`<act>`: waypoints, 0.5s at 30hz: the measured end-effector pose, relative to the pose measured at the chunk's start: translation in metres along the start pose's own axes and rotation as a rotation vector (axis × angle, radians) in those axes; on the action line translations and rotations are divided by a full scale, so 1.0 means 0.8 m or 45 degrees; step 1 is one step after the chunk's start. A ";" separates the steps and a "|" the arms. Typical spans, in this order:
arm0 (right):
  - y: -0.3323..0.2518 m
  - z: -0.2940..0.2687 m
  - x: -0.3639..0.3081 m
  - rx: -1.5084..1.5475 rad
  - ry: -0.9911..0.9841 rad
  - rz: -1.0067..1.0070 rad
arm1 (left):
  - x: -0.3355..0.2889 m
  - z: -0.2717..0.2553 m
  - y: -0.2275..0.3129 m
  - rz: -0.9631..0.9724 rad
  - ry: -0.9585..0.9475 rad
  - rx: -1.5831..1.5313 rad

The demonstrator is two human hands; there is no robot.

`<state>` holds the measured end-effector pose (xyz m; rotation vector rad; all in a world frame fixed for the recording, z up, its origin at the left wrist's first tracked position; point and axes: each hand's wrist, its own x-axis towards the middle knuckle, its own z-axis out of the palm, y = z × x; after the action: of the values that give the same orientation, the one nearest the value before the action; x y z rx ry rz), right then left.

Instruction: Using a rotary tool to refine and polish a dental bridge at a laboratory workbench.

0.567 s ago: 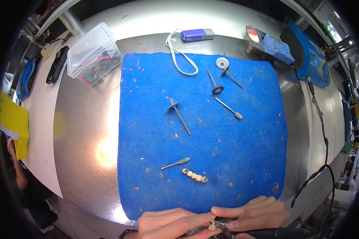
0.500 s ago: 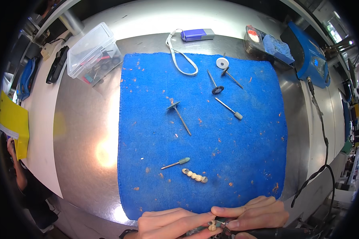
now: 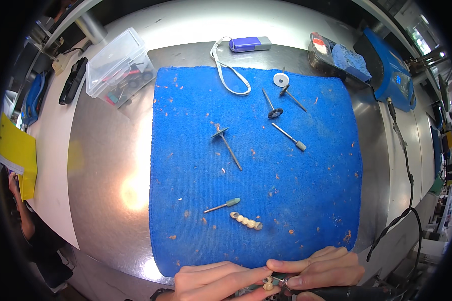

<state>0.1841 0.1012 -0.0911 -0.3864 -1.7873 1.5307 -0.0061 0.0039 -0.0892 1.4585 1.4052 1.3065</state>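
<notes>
At the near edge of the blue towel [image 3: 186, 175], my left hand [image 3: 211, 281] pinches a small tooth-coloured dental piece [image 3: 268, 286] between its fingertips. My right hand [image 3: 326, 273] grips a dark rotary handpiece [image 3: 349, 293], its metal tip held against or close to the piece. The thumb and fingertips of both hands meet there, so the exact contact is hidden. Just beyond them lies a tooth-coloured dental bridge [image 3: 246, 221] with dark metal inside its ends. Beside it is a green pointed grinding bur [image 3: 232, 202] on a metal shank.
Farther up the towel lie a green disc bur [image 3: 220, 133], a cylindrical bur [image 3: 300, 145], a black wheel brush [image 3: 275, 114] and a white disc [image 3: 281, 79]. Beyond stand a clear box [image 3: 115, 75], a purple-grey strapped device [image 3: 248, 44] and a blue unit [image 3: 390, 75] with a hanging cable.
</notes>
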 end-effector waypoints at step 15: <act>-0.012 0.014 -0.020 0.169 0.393 0.168 | 0.006 0.006 0.002 0.105 0.051 -0.076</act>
<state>0.1893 0.0807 -0.0877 -0.6479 -1.4381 1.5737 -0.0016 0.0094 -0.0879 1.4716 1.3321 1.4246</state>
